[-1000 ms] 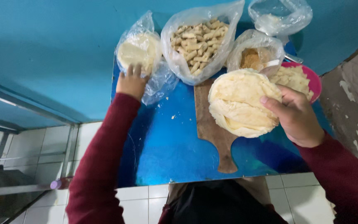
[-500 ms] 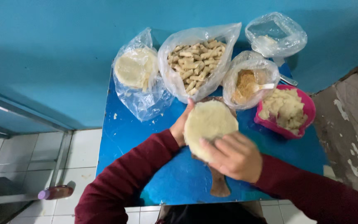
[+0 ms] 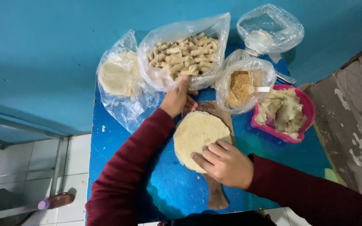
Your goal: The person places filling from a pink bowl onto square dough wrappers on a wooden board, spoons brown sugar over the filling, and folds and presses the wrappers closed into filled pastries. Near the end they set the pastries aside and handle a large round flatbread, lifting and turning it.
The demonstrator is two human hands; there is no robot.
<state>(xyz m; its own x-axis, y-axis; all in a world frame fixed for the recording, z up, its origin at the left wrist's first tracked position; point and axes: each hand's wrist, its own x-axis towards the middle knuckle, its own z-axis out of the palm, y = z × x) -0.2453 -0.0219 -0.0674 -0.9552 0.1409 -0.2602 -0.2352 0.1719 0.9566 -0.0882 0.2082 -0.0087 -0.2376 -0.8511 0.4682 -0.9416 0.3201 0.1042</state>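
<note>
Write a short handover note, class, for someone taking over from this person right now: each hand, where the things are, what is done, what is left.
Left hand: at the edge of the bag of rolled pieces, gripping nothing clearly.
Right hand: fingers flat on the round wrapper.
Wrapper lies open on the wooden board; stack of wrappers bagged far left, mashed filling in the pink bowl.
Done: one wrapper laid out.
Left: no filling on it yet, not rolled.

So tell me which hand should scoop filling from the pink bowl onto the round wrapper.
Probably the right hand: it rests on the round wrapper, nearer the pink bowl. The left hand is over by the bag of rolls.
</note>
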